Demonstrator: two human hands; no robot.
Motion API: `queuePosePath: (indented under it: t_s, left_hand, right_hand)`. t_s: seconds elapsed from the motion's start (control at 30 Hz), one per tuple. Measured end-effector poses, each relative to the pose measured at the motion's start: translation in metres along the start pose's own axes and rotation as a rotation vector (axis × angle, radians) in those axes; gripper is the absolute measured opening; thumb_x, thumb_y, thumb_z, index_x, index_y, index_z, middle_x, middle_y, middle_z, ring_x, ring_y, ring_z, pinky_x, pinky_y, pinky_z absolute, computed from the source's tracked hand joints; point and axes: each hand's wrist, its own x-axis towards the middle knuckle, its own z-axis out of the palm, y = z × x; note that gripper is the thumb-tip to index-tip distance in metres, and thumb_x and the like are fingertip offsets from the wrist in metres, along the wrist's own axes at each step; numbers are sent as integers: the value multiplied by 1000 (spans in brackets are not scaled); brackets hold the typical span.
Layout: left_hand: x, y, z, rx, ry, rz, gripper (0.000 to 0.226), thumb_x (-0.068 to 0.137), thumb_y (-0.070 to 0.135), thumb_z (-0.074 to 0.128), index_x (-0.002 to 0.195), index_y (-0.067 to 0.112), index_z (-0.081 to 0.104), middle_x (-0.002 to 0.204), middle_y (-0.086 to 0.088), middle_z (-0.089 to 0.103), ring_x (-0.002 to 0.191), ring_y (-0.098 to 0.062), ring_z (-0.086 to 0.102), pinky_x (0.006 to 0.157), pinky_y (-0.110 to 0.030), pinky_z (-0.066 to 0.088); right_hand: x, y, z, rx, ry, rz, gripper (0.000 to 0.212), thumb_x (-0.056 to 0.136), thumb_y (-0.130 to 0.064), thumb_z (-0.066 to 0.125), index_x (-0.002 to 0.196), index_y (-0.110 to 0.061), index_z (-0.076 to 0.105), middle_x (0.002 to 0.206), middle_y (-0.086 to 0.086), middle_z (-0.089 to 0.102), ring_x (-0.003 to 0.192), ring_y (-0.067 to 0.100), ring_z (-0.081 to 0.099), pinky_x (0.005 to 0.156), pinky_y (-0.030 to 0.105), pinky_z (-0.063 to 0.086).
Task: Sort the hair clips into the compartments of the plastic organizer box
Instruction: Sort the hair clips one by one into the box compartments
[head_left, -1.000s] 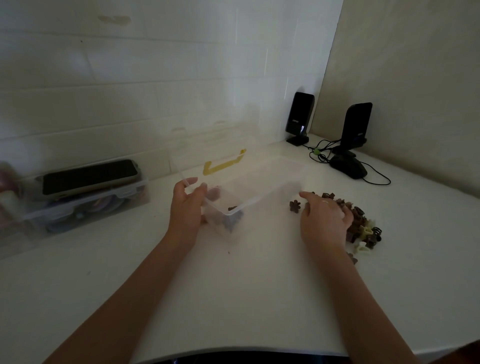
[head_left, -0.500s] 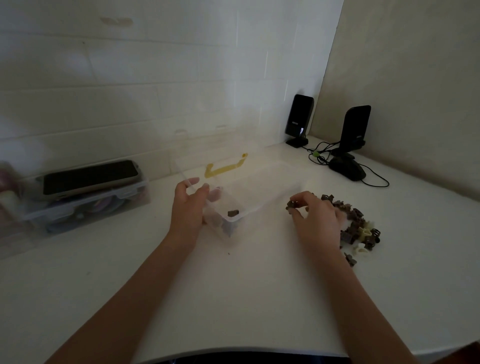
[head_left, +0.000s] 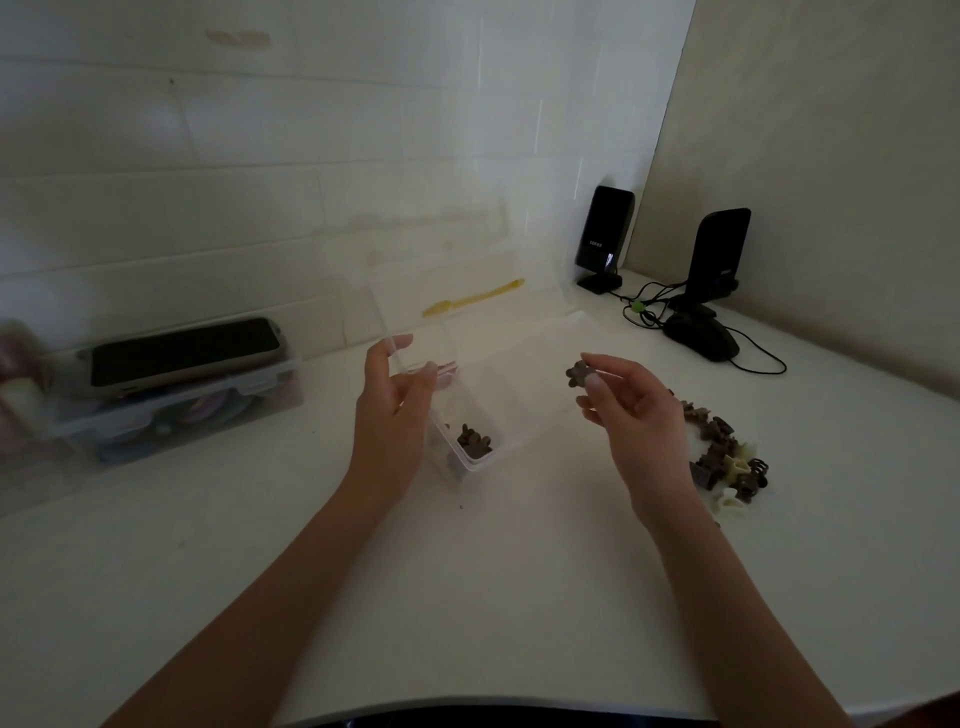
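A clear plastic organizer box (head_left: 524, 358) with a yellow handle on its raised lid lies on the white table. Its nearest compartment holds a few brown hair clips (head_left: 474, 440). My left hand (head_left: 392, 400) holds the box's near left corner, thumb and fingers around the rim. My right hand (head_left: 631, 402) is lifted above the table, to the right of the box, and pinches a small brown flower-shaped clip (head_left: 578, 373) between thumb and forefinger. A pile of brown and cream clips (head_left: 724, 457) lies on the table behind my right hand.
A second clear box (head_left: 171, 410) with a dark phone (head_left: 182, 351) on its lid stands at the left by the wall. Two black speakers (head_left: 605, 236) and a black mouse (head_left: 701, 335) with cables occupy the back right corner. The table's front edge runs close to me.
My right hand picked a brown clip from beside the pile and lifted it up and left toward the box. My left hand stayed on the box's corner.
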Motion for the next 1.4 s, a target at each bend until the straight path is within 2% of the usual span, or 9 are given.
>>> queuePosePath:
  t_s: [0.2,0.33,0.47,0.67,0.9,1.0,1.13,1.27,1.4]
  left_hand:
    - [-3,1,0,13,-15,71,23,96,21,50,117,28,43,86,16,73,99,-8,68,89,-56,50]
    - [-3,2,0,41,-6,72,26,96,22,51,119,28,42,83,16,72,90,-6,68,85,-56,52]
    - [-4,3,-2,72,-17,93,35,90,31,50,124,29,41,86,20,72,84,-17,68,76,-56,53]
    - [-4,4,-1,94,-17,129,36,93,27,50,128,25,41,87,20,70,79,-5,67,76,-52,55]
    - [-4,2,-1,102,-11,135,34,97,18,49,128,25,40,88,19,68,78,-3,67,76,-51,55]
    - [-5,5,-2,135,-34,167,33,98,20,48,129,26,39,90,23,69,78,-8,67,77,-47,55]
    - [-6,10,-2,156,-63,200,34,95,25,46,127,33,37,97,34,67,78,-27,64,74,-44,55]
    - [-7,9,-2,154,-50,203,33,98,17,47,126,30,37,95,30,66,77,-5,66,77,-43,56]
    - [-7,9,-3,137,-47,193,33,97,20,46,128,27,38,104,20,67,89,-2,67,81,-48,55]
  right_hand:
    - [-4,-4,5,94,-92,-5,24,92,-7,54,111,-14,67,88,-5,73,75,6,66,71,17,53]
    - [-4,-5,5,63,-116,-22,25,93,-9,53,111,-18,67,86,-11,73,75,5,66,70,17,53]
    - [-6,-6,6,58,-134,-24,24,93,-10,54,111,-18,67,92,-7,72,73,3,65,65,13,50]
    - [-6,-7,6,69,-158,-26,25,86,-7,64,109,-17,66,92,5,71,73,6,65,65,13,48]
    - [-7,-8,8,92,-210,-49,21,81,-1,67,100,-12,68,90,2,74,80,8,68,68,15,48]
    - [-7,-7,8,69,-218,-42,21,80,-5,69,99,-17,69,92,3,74,87,16,69,73,21,49]
    - [-8,-7,9,60,-252,-44,20,81,-7,70,96,-20,70,90,3,75,90,20,69,77,26,52]
    - [-9,-7,10,58,-270,-46,17,83,-7,68,92,-22,71,86,1,74,80,9,67,71,22,48]
    - [-10,-9,11,54,-292,-59,17,85,-6,65,92,-21,71,77,-7,72,69,0,62,65,14,45]
